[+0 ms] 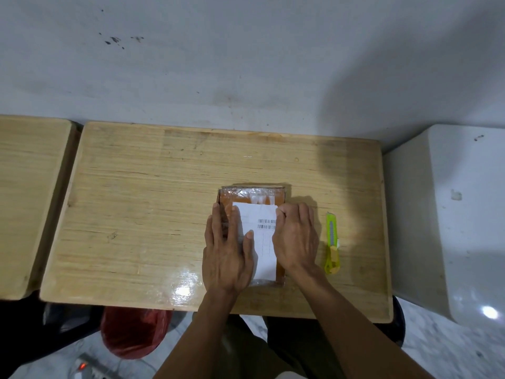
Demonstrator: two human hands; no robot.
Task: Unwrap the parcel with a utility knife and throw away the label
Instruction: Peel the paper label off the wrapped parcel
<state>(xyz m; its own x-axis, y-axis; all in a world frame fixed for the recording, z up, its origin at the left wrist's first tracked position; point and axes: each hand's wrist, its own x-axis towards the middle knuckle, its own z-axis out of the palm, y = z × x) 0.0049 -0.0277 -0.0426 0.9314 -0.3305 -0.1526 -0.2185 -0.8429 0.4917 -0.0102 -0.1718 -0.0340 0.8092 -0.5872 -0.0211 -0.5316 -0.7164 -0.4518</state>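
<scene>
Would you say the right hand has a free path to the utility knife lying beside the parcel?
Probably yes. The utility knife lies bare on the table just right of the right hand, with nothing between them. That hand is curled at the label edge and would have to let go first.

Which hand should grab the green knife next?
Probably the right hand. The yellow-green plastic utility knife lies on the wooden table just beside it, untouched. The left hand rests flat on the tape-wrapped brown cardboard parcel, so it can steady that.
</scene>
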